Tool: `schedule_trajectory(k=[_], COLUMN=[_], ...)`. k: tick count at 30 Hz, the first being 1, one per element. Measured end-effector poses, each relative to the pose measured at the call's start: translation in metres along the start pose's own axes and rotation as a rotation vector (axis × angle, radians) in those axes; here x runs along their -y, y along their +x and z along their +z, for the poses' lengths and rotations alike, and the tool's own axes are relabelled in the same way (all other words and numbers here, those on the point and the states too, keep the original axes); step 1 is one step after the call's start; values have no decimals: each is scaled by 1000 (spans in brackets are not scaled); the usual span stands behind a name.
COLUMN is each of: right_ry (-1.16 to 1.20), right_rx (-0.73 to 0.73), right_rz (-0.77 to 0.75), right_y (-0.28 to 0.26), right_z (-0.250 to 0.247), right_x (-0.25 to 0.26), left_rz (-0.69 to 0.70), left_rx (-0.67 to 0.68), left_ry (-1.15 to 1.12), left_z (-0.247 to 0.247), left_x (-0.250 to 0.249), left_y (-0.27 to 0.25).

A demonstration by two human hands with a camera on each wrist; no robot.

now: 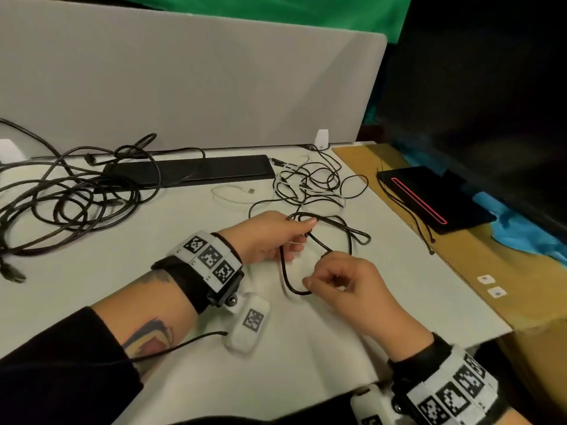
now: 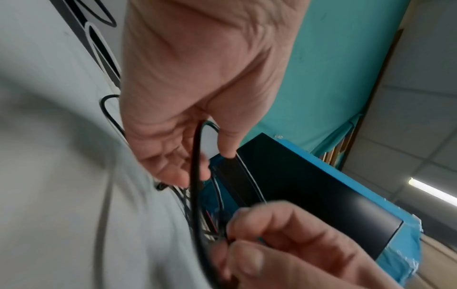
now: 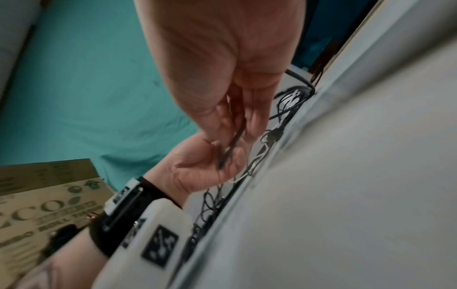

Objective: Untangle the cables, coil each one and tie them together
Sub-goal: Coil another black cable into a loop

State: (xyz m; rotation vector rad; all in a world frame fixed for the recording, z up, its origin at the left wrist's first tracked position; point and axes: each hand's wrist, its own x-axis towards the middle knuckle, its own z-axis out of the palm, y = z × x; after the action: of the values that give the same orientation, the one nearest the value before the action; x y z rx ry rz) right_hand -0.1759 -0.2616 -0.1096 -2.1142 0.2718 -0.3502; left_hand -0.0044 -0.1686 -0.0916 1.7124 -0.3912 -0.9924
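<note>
A thin black cable lies in loose loops on the white table in front of me. My left hand pinches its upper loops between thumb and fingers; in the left wrist view the black cable runs down out of the left hand. My right hand pinches the same cable lower down. A thin white strand shows under the left hand's fingers. Behind the hands, thin black and white cables lie tangled. A big heap of thick black cables sits at the left.
A flat black bar lies along the grey divider panel. A loose white cable lies beside it. Right of the table are cardboard, a black device with a red line and blue cloth.
</note>
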Motion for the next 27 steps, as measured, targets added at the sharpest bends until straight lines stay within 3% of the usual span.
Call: schedule_trajectory(k=[6,8,13,15,17,20,25,27], right_ry=[190,254,251,332,476,599,607,636], right_rx=[-236,-272,-185,-201,-209,-179,-181,-169], right_rz=[117,106,107,95,85,70,33,45], right_y=[24,33,34,33,34,38,47,53], right_z=[-13,-18,-13,-6,3,15,22,21], right_x=[22,31,46,50,51,51,43,41], left_rz=[67,92,271,374,498,613,551,557], left_rx=[-106,-152,-444,-584,-639,-549,-355,-348], left_ry=[-399,-441,-269,-159,-67,23,-4,43], left_z=[-6,-14,-30,-35,-40,-43,-45,-49], left_x=[3,8,39,51,59,60,55,54], left_y=[-27,-34,-43,-47,-48,-47,-45,-44])
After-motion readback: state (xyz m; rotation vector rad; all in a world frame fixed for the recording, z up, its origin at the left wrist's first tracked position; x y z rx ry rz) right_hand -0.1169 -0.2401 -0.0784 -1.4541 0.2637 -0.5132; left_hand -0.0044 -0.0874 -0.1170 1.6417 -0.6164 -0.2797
